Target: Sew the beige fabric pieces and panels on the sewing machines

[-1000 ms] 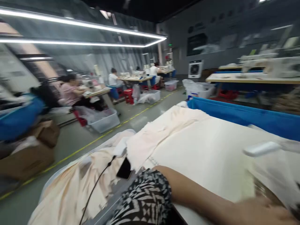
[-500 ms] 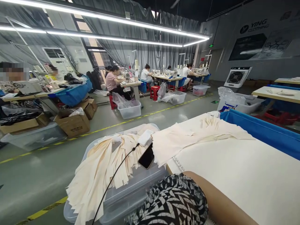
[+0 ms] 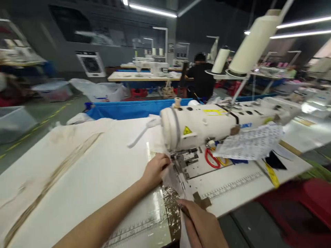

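A white sewing machine (image 3: 201, 125) stands on the table, its needle end facing left. A pale fabric strip (image 3: 173, 181) runs beside its needle area and down towards me. My left hand (image 3: 155, 169) is closed on the strip's upper part, close to the presser foot. Lower down, my right hand (image 3: 203, 222) pinches the strip near the table's front edge. Motion blurs the fingertips somewhat. Red-handled scissors (image 3: 212, 159) lie right of the needle area. A printed paper sheet (image 3: 250, 143) leans against the machine body.
Stacked pale fabric pieces (image 3: 60, 165) cover the table's left side. A blue cloth bin (image 3: 119, 109) hangs along the far edge. Thread cones (image 3: 256, 44) rise above the machine. Another person (image 3: 201, 79) sits beyond. A red stool (image 3: 307, 206) is at right.
My view has swung right, from the floor, plastic tub and phone to the sewing machine. Both my hands now show on the fabric strip; before, only an arm and patterned sleeve were visible.
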A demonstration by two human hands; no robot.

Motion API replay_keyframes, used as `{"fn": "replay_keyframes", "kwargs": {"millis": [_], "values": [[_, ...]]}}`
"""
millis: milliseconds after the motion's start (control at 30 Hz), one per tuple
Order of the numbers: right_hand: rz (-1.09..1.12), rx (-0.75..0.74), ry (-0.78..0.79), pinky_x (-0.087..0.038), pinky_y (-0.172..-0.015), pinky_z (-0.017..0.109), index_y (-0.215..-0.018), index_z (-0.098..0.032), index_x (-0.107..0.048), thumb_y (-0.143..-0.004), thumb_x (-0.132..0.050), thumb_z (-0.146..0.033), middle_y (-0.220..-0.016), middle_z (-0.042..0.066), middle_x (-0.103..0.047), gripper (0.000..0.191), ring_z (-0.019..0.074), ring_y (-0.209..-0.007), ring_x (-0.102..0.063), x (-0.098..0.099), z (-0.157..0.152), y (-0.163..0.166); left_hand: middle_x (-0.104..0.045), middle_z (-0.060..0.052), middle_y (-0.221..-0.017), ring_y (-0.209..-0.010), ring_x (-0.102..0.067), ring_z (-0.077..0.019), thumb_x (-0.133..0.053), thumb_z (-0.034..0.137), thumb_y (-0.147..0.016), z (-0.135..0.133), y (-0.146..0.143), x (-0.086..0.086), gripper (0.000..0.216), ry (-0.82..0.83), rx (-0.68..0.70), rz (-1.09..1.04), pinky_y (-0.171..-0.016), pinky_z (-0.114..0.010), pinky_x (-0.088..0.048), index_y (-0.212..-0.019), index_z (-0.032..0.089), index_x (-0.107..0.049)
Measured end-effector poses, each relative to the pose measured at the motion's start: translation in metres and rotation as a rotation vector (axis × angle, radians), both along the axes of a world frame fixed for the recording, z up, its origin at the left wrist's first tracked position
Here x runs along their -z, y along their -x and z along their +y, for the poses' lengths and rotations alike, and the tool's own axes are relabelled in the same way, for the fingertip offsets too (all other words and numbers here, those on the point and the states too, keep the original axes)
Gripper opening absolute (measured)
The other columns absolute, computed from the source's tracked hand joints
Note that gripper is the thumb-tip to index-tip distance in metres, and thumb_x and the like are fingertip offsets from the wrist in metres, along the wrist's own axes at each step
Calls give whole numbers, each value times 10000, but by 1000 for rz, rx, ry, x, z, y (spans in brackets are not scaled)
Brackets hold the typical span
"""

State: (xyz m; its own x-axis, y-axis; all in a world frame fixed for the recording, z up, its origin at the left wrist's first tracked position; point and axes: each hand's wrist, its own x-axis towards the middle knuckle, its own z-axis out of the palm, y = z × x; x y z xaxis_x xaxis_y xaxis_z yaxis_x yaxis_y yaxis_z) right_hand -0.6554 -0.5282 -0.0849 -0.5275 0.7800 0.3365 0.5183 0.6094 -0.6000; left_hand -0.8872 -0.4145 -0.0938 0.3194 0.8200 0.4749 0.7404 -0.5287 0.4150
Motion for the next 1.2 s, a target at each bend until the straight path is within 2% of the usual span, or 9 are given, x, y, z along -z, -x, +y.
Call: {"fn": "replay_keyframes", "kwargs": {"millis": [100, 167, 233, 533, 800, 1200], "values": [[-63, 171, -44, -554, -662, 301, -1341, -181, -466, -1053, -333, -210, -1080, 113, -736, 319, 246, -839, -737, -1, 22, 8, -680, -61, -915, -894, -635, -192, -484, 269, -976, -4, 5, -3, 236, 68, 53, -131, -773, -317, -535, -831, 193, -655], [-112, 263, -50, -506, -578, 294, -1323, -133, -469, -1060, -337, -223, -958, 108, -748, 307, 242, -730, -726, -1, 33, 13, -686, -66, -932, -905, -643, -197, -493, 302, -976, -4, 6, -5, 242, 100, 66, -135, -763, -318, -543, -849, 200, -672], [-139, 294, -66, -473, -559, 287, -1305, -118, -486, -1044, -365, -194, -926, 101, -746, 298, 236, -713, -720, -1, 41, 18, -693, -68, -941, -908, -650, -203, -505, 323, -970, -3, 7, -5, 242, 102, 67, -113, -768, -324, -553, -858, 208, -686], [-269, 287, -15, -450, -567, 283, -1240, -155, -568, -982, -504, -134, -971, 78, -733, 267, 224, -758, -707, -5, 45, 32, -699, -47, -899, -884, -648, -195, -551, 309, -959, 1, 11, -3, 190, 55, 100, -115, -758, -315, -547, -851, 218, -677], [-285, 278, -7, -410, -527, 287, -1231, -141, -563, -979, -489, -127, -933, 73, -721, 263, 223, -723, -695, -4, 47, 31, -699, -48, -928, -861, -655, -200, -556, 353, -930, 0, 11, -6, 189, 117, 53, -110, -719, -316, -552, -837, 223, -657], [-298, 267, -23, -418, -534, 281, -1193, -146, -582, -980, -483, -123, -913, 72, -728, 236, 216, -711, -691, -7, 50, 34, -681, -52, -934, -897, -642, -197, -509, 336, -955, -2, 7, -6, 186, 81, 39, -76, -759, -322, -546, -870, 218, -624]]}}
